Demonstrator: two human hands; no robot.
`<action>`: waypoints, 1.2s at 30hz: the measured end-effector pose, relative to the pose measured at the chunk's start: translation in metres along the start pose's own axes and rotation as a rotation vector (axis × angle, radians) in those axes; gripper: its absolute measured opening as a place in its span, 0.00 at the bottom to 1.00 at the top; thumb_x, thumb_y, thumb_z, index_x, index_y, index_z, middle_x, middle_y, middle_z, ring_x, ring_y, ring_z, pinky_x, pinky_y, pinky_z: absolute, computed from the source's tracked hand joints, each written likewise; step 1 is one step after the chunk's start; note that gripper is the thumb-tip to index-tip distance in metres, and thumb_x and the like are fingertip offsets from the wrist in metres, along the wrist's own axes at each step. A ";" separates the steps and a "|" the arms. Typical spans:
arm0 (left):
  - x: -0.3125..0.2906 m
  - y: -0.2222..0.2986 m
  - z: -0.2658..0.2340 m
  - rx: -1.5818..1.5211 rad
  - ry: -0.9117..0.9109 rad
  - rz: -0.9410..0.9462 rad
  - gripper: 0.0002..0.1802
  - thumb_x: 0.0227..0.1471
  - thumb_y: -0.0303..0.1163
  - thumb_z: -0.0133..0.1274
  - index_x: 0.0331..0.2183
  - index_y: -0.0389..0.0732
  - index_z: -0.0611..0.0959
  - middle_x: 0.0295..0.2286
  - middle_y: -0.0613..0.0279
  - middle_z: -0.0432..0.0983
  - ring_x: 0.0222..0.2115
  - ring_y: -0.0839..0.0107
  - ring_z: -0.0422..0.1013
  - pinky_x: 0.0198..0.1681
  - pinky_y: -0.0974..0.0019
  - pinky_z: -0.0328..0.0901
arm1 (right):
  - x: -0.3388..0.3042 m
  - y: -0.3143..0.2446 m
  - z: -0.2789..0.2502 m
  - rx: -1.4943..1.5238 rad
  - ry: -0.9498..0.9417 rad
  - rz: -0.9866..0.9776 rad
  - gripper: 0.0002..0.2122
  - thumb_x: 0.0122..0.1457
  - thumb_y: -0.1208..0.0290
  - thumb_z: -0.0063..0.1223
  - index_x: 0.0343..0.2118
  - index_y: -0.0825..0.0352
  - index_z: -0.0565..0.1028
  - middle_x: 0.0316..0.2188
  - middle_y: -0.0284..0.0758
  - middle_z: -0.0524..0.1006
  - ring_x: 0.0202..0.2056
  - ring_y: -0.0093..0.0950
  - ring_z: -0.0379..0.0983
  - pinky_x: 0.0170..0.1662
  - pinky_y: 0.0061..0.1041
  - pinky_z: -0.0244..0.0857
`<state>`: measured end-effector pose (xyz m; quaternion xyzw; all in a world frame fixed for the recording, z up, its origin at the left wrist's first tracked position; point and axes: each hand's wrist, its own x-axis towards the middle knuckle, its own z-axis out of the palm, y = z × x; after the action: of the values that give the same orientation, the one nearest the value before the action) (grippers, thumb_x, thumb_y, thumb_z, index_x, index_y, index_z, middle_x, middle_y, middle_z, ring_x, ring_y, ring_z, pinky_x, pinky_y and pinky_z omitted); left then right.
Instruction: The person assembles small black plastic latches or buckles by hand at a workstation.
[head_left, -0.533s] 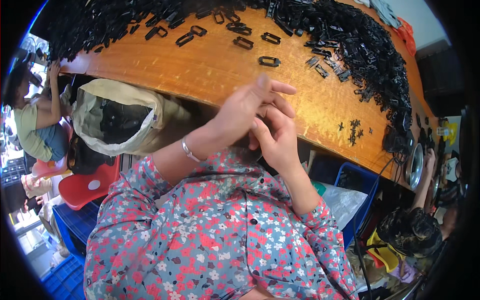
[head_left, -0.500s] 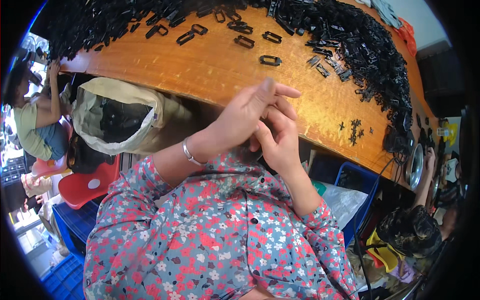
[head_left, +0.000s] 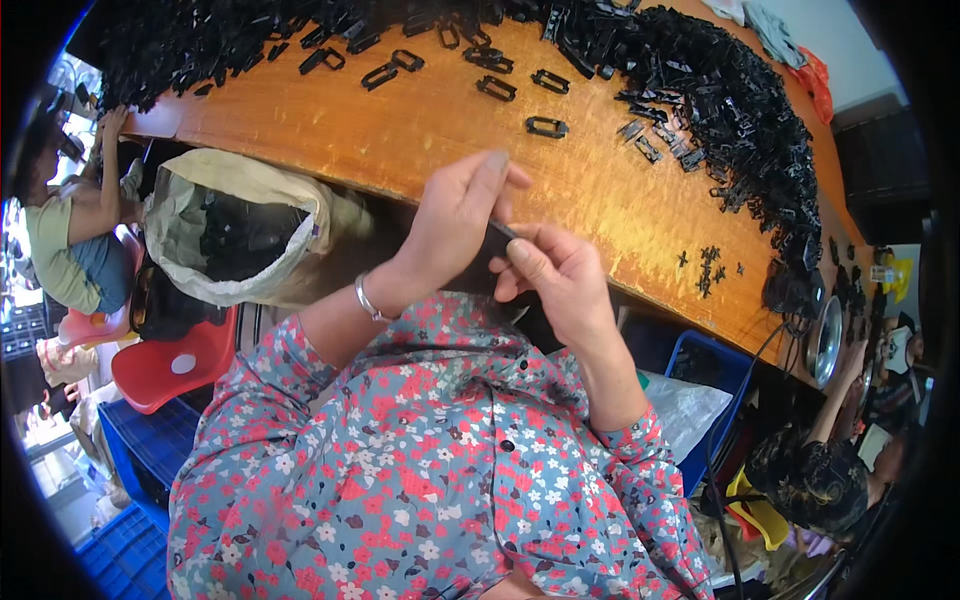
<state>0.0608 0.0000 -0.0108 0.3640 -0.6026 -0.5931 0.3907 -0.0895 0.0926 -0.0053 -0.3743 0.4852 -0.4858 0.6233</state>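
Note:
My left hand (head_left: 452, 222), with a silver bangle at the wrist, is raised in front of the table's near edge, its fingers curled and thumb upward. Close beside it, my right hand (head_left: 562, 272) pinches a small black plastic part (head_left: 502, 230) between thumb and fingers. The part's other end runs into my left hand, which closes round it; most of the part is hidden. Beyond my hands, a black rectangular frame piece (head_left: 547, 127) lies on the wooden table (head_left: 420, 140). Several similar frames (head_left: 497, 88) are scattered farther back.
Heaps of black parts (head_left: 730, 120) cover the table's back and right. Tiny black cross-shaped pieces (head_left: 708, 272) lie near the right front edge. An open pale sack (head_left: 180, 240) with dark contents stands at left, near a red chair (head_left: 150, 375). People sit at both sides.
My hands have drawn slightly apart, the left one moving leftward. A dark part now shows between them. The view has shifted slightly.

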 end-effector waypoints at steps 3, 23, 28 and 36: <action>-0.010 0.000 -0.005 0.144 0.085 -0.013 0.24 0.73 0.43 0.41 0.37 0.35 0.84 0.20 0.72 0.68 0.22 0.85 0.61 0.26 0.76 0.57 | 0.003 0.011 0.008 -0.129 -0.009 -0.074 0.08 0.70 0.75 0.50 0.46 0.74 0.76 0.28 0.31 0.79 0.23 0.17 0.74 0.28 0.18 0.70; -0.027 0.018 -0.164 1.244 0.378 0.420 0.04 0.56 0.26 0.59 0.36 0.39 0.82 0.40 0.53 0.79 0.41 0.53 0.75 0.44 0.55 0.69 | 0.077 -0.034 -0.161 -1.323 0.826 -0.479 0.07 0.59 0.73 0.61 0.40 0.64 0.82 0.34 0.43 0.79 0.37 0.46 0.80 0.39 0.42 0.74; 0.063 -0.002 -0.017 0.977 -0.002 0.541 0.23 0.51 0.24 0.63 0.50 0.38 0.81 0.46 0.51 0.77 0.51 0.52 0.73 0.54 0.56 0.68 | 0.095 -0.020 -0.183 -1.392 0.837 -0.495 0.03 0.56 0.74 0.64 0.34 0.64 0.83 0.35 0.42 0.81 0.33 0.43 0.80 0.37 0.39 0.74; 0.109 -0.031 0.024 1.012 -0.147 0.596 0.21 0.54 0.26 0.63 0.51 0.35 0.80 0.42 0.56 0.80 0.43 0.59 0.76 0.47 0.62 0.71 | 0.062 -0.027 -0.130 -1.089 0.622 -0.636 0.02 0.56 0.74 0.65 0.32 0.63 0.82 0.29 0.38 0.79 0.28 0.40 0.78 0.32 0.34 0.72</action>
<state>-0.0089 -0.0893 -0.0370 0.2782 -0.9122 -0.1206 0.2755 -0.2183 0.0269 -0.0277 -0.6007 0.6820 -0.4170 0.0074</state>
